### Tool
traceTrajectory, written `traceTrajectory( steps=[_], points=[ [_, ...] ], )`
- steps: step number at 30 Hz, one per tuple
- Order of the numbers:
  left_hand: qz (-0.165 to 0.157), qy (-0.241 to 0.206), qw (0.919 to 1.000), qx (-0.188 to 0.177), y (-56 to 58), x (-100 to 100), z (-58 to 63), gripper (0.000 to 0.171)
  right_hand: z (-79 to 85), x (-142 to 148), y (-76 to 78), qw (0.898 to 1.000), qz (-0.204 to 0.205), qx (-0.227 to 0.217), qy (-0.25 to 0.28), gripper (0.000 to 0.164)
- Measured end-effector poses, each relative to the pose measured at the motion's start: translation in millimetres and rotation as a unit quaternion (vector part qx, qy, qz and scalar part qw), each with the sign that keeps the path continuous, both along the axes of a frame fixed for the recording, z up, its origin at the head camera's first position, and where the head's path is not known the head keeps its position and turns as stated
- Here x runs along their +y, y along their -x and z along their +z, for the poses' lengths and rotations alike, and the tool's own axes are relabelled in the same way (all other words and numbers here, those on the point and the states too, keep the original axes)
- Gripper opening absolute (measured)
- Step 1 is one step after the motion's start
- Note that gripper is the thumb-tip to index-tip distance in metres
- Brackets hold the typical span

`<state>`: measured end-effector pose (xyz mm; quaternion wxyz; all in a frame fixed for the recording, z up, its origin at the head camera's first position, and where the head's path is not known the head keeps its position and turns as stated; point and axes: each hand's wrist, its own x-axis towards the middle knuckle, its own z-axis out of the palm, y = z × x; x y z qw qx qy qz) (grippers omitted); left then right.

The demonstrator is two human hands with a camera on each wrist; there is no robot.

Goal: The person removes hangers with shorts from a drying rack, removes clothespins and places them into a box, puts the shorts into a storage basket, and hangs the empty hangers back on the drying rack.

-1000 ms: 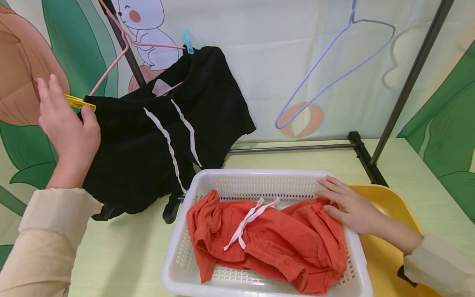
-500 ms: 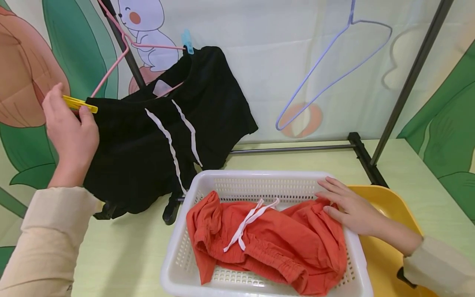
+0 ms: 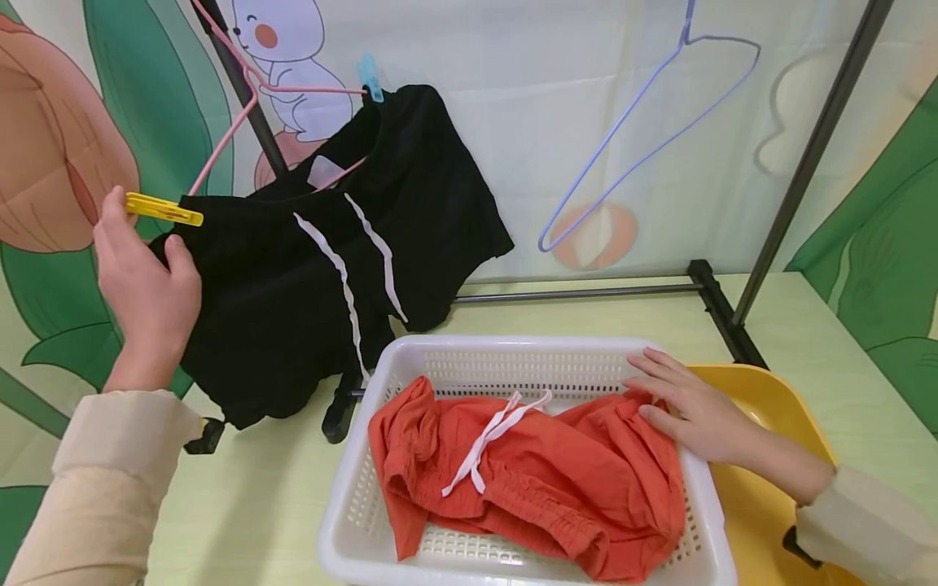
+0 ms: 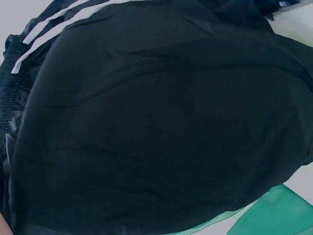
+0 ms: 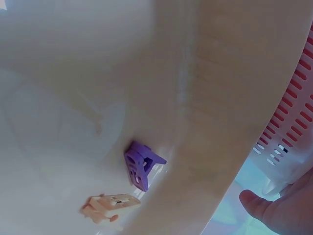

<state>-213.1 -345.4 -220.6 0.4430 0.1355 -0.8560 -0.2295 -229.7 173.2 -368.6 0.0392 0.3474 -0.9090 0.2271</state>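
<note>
Black shorts (image 3: 293, 285) with two white drawstrings hang from a pink hanger (image 3: 242, 106). A light-blue clothespin (image 3: 372, 79) is on their right waist corner, a yellow clothespin (image 3: 163, 209) on the left corner. My left hand (image 3: 150, 285) is at that left edge, thumb in front of the black cloth, fingertips near the yellow clothespin's outer end. Black cloth fills most of the left wrist view. My right hand (image 3: 689, 407) rests with extended fingers on the white basket's (image 3: 528, 342) right rim, its fingertips at the orange-red shorts (image 3: 542, 480) inside.
An unloaded purple hanger (image 3: 652, 138) hangs at right, beside the rack's dark post (image 3: 813, 163). Right of the basket stands a yellow basin (image 3: 755, 391). In the right wrist view, a purple clothespin (image 5: 140, 165) and a peach clothespin (image 5: 110, 205) lie in it.
My left hand has moved down and slightly right, its thumb coming away from the yellow clothespin. The black shorts have swung slightly right. My right hand has stayed still.
</note>
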Motion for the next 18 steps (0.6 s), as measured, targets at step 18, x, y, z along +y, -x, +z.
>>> traceTrajectory(
  steps=[18],
  points=[
    [0.031,-0.004,0.9975,0.063,1.3,-5.6,-16.2,0.039,-4.4,1.3,3.0,1.0,0.001,0.003,0.015,0.036]
  ],
)
